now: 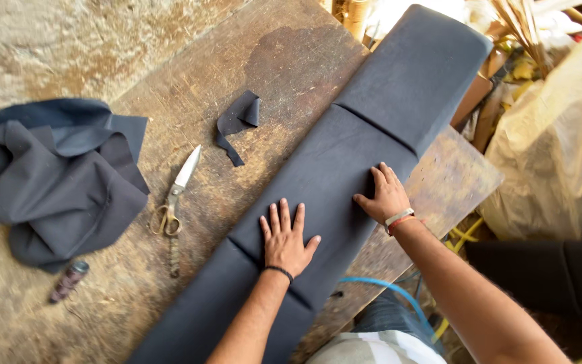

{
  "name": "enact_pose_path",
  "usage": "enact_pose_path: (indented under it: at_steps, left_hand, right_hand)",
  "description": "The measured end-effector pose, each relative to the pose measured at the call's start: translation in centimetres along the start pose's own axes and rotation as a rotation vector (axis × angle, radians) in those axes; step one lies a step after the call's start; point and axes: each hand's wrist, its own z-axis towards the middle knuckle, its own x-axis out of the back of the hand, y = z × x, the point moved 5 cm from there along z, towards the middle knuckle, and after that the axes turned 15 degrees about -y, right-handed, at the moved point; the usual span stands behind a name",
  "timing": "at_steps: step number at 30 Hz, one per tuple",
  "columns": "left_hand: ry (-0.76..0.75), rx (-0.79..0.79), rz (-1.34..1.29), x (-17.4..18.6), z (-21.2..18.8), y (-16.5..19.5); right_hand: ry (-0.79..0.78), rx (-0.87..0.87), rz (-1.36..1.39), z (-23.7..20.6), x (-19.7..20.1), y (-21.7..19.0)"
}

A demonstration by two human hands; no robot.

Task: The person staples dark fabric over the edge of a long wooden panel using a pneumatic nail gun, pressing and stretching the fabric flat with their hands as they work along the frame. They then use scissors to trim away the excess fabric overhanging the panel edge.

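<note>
Cloth heap (62, 178) at far left, spool (69, 280) just below it. Scissors (173, 195) next, lying on surface (291, 61), small scrap (238, 121) beyond. I see long dark cushion (345, 175) running diagonally across surface. Left hand (284, 241) flat on it, fingers spread open, gripping nothing. Right hand (385, 197) pressing cushion's far edge, fingers open, slightly curled. My judgement: keep palms flat, press evenly, smooth cloth outward from seams to avoid wrinkles.
</note>
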Motion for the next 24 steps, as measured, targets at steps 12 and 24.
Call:
enact_pose_path:
  at_steps: [12,24]
  left_hand:
    - [-0.407,0.251,-0.038,2.1,12.5,9.3]
    - [-0.610,0.332,-0.081,1.5,14.3,7.8]
  right_hand:
    - [-0.404,0.117,0.140,16.6,6.7,2.2]
    - [-0.288,0.203,0.312,19.4,9.5,5.0]
